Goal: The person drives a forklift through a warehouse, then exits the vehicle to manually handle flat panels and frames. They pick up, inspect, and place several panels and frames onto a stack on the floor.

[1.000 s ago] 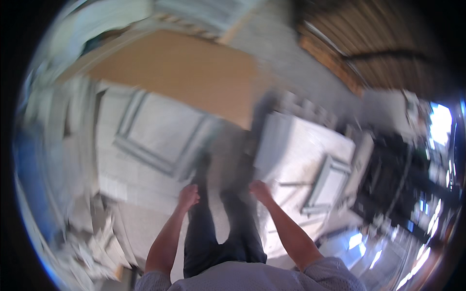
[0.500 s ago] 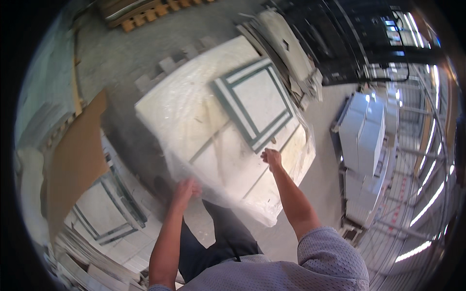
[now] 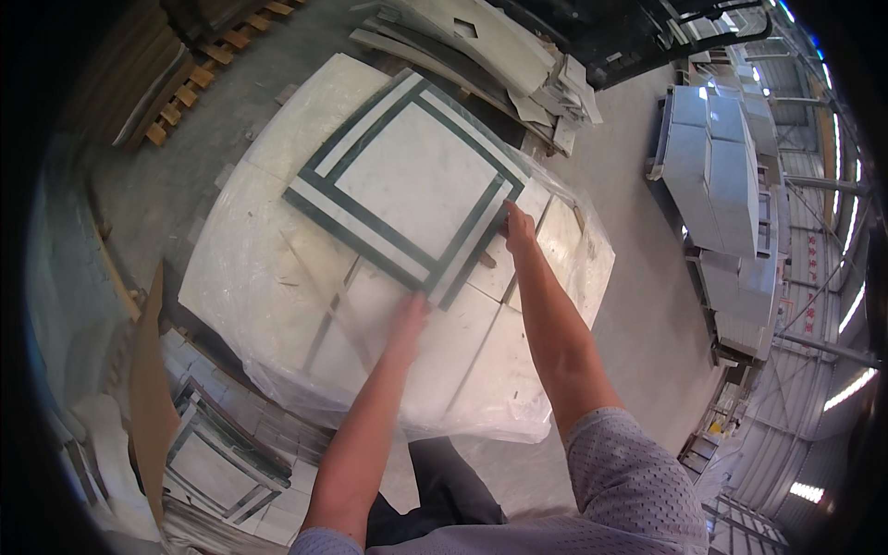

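Observation:
A square white marble panel (image 3: pixel 416 171) with dark green inlaid bands lies flat on a stack of pale stone slabs (image 3: pixel 268 287) partly covered by clear plastic film. My right hand (image 3: pixel 520 227) is closed at the panel's right edge, near its right corner, with the fingertips partly hidden. My left hand (image 3: pixel 407 322), smeared by motion, is at the panel's near corner; whether its fingers grip the edge does not show. A small brown piece (image 3: pixel 487 260) lies on the slabs beside the panel's right edge.
Another green-banded panel (image 3: pixel 208 467) is at lower left beside a brown cardboard sheet (image 3: pixel 153 407). Loose stone offcuts (image 3: pixel 499 42) lie beyond the stack, near a dark machine (image 3: pixel 629 42). Wooden pallets (image 3: pixel 190 88) stand far left; pale blocks (image 3: pixel 708 166) stand right.
My view has shifted, and the panel appears nearer. My left hand has come from beside the stack to the panel's near corner. My right hand has moved up along the right edge.

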Demonstrator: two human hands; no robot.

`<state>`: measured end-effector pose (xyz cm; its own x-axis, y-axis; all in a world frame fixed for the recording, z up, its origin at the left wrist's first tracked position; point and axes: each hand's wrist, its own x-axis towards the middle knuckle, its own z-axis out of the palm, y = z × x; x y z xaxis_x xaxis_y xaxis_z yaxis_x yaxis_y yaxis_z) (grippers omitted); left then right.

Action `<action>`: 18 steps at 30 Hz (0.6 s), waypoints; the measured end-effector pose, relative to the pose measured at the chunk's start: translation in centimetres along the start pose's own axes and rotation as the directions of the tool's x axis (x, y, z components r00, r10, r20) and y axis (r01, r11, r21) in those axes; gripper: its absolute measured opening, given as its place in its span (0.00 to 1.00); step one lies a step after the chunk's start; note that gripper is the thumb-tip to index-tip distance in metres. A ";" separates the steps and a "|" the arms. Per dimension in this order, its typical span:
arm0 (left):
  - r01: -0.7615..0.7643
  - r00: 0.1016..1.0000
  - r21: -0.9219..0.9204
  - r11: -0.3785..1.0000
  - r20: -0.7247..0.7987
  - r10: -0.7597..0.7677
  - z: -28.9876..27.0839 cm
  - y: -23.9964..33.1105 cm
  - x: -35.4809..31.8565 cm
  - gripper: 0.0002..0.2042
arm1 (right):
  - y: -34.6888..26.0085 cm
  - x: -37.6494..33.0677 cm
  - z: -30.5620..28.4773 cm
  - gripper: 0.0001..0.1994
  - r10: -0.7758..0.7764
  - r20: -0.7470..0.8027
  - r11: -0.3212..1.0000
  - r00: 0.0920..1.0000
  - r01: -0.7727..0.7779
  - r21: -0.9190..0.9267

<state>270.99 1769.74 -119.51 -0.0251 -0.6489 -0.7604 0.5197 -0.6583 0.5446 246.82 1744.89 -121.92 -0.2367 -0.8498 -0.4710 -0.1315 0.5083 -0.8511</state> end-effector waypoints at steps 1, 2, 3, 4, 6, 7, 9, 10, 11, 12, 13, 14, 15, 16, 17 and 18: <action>-0.080 0.997 0.067 0.995 -0.006 0.081 0.8 -0.7 1.5 0.21 | 0.2 0.5 0.0 0.21 -0.062 0.030 0.997 0.998 0.063 -0.035; -0.106 0.994 0.077 0.991 -0.015 0.108 1.0 -1.3 2.2 0.21 | 0.2 0.9 0.1 0.18 -0.122 0.062 0.990 0.991 0.127 -0.070; -0.133 0.991 0.087 0.987 -0.025 0.135 1.5 -1.6 2.9 0.20 | 0.2 1.1 0.1 0.16 -0.181 0.098 0.976 0.979 0.191 -0.102; -0.110 0.993 0.040 0.993 -0.047 0.112 1.9 -1.5 3.2 0.20 | -0.2 1.4 0.0 0.15 -0.119 0.094 0.985 0.988 0.129 -0.111; 0.002 0.994 -0.119 0.993 -0.110 -0.015 2.7 -0.3 3.0 0.20 | -0.8 1.3 -0.3 0.16 0.117 0.050 0.989 0.992 -0.112 -0.095; 0.096 0.982 -0.231 0.968 -0.137 -0.129 3.2 0.6 2.5 0.20 | -1.0 1.2 -0.3 0.19 0.241 0.069 0.970 0.968 -0.238 -0.042; 0.189 0.959 -0.369 0.910 -0.128 -0.251 3.8 2.5 1.1 0.21 | -1.1 0.7 -1.1 0.34 -0.131 0.278 0.819 0.952 0.262 -0.511; 0.198 0.960 -0.396 0.897 -0.107 -0.259 4.0 3.3 0.3 0.22 | -0.8 0.3 -1.4 0.38 -0.230 0.335 0.727 0.914 0.391 -0.565; 0.171 0.973 -0.425 0.889 -0.067 -0.219 4.0 4.1 -0.3 0.23 | -0.6 0.0 -1.6 0.41 -0.283 0.370 0.588 0.885 0.465 -0.662; 0.215 0.961 -0.431 0.877 -0.068 -0.268 3.7 4.5 -1.1 0.24 | -0.3 -0.2 -1.6 0.28 -0.255 0.369 0.617 0.894 0.444 -0.649; 0.222 0.961 -0.439 0.870 -0.051 -0.271 3.3 4.7 -1.8 0.25 | 0.1 -0.7 -1.4 0.24 -0.229 0.358 0.834 0.905 0.372 -0.408; 0.265 0.946 -0.454 0.850 -0.049 -0.321 3.2 5.0 -1.8 0.26 | 0.0 -0.6 -1.1 0.21 -0.144 0.353 0.961 0.925 0.216 -0.174; 0.225 0.961 -0.419 0.880 -0.053 -0.270 2.9 5.0 -2.0 0.27 | 0.1 -0.9 -0.9 0.18 0.084 0.279 0.995 0.957 -0.098 0.035; 0.218 0.961 -0.392 0.894 -0.071 -0.266 2.7 5.0 -2.0 0.28 | -0.2 -1.1 -0.6 0.17 0.286 0.294 0.860 0.912 -0.379 0.341; 0.214 0.961 -0.366 0.906 -0.087 -0.262 2.5 4.8 -2.0 0.30 | -0.2 -1.7 0.0 0.15 0.326 0.253 0.867 0.911 -0.395 0.304; 0.171 0.960 -0.351 0.921 -0.150 -0.235 2.3 4.5 -2.0 0.31 | -0.4 -2.4 0.2 0.15 0.305 0.231 0.885 0.924 -0.364 0.289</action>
<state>271.42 1767.22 -114.72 -0.0183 -0.4113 -0.9113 0.7737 -0.5831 0.2476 247.64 1746.71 -120.45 -0.0367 -0.6622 -0.7484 0.2479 0.7194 -0.6488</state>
